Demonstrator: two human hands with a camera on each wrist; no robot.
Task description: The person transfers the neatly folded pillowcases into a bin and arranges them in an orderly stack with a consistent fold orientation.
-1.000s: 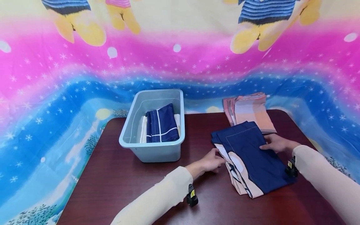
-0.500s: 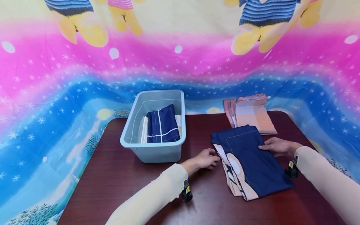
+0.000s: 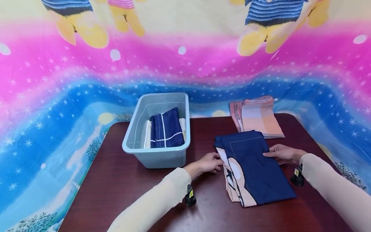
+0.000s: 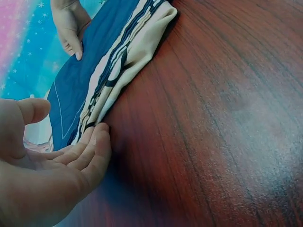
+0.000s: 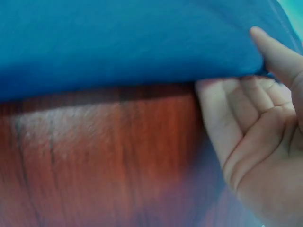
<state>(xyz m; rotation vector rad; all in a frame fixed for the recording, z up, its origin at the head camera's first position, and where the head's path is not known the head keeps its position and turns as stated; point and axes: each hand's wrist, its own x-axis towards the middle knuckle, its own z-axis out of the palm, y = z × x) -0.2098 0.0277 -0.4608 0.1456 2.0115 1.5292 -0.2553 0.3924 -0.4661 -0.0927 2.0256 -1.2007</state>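
Observation:
A folded navy cloth [image 3: 261, 170] with a peach and white print along its left side lies on the table, its layered edges facing left. My right hand [image 3: 285, 154] pinches its right edge; in the right wrist view the thumb [image 5: 277, 52] is on top and the fingers are tucked beneath. At the opposite edge my left hand [image 3: 207, 162] touches the stacked folds with its fingertips. The left wrist view shows those fingers [image 4: 97, 146] loosely extended against the folds, the thumb held apart from them.
A grey-blue plastic bin [image 3: 165, 158] stands at the back left, holding a folded navy cloth with white lines [image 3: 168, 129] and some cream cloth [image 3: 147, 133]. Behind the navy cloth lies a folded pink and peach checked cloth [image 3: 258, 116]. A printed curtain [image 3: 185, 64] surrounds the dark wooden table [image 3: 121, 190].
The navy cloth has slid left and slightly nearer, the right hand moving with it at its edge. My left hand has shifted a little left, briefly apart from the folds, and touches them again.

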